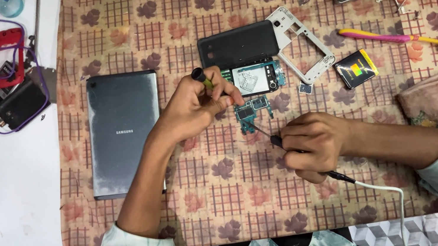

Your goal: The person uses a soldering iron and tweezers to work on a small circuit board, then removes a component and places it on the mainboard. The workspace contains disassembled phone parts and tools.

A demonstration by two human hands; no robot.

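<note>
Nearest the camera: my pale patterned sleeves at the bottom edge, both forearms reaching up over the checked, leaf-printed cloth that covers the table.

Right hand: fingers clenched around a black pen-shaped tool with a thin metal tip and a white cord. The cord trails off toward the bottom right. The tip points up-left and reaches the lower edge of the small green circuit board; I cannot tell whether it actually touches.

Left hand: fingers grasping a slim tool with a black rounded cap and yellow-green shaft, held tilted, its lower end hidden behind the fingers just beside the board.

The board lies on the cloth between the two hands, directly below an opened phone body with exposed internals.

Around it: black phone back cover just above the phone body; white plastic phone frame to its right; small black-and-yellow battery further right; pink and yellow toothbrush beyond that. Grey tablet lying face down to the left, near my left forearm.
</note>
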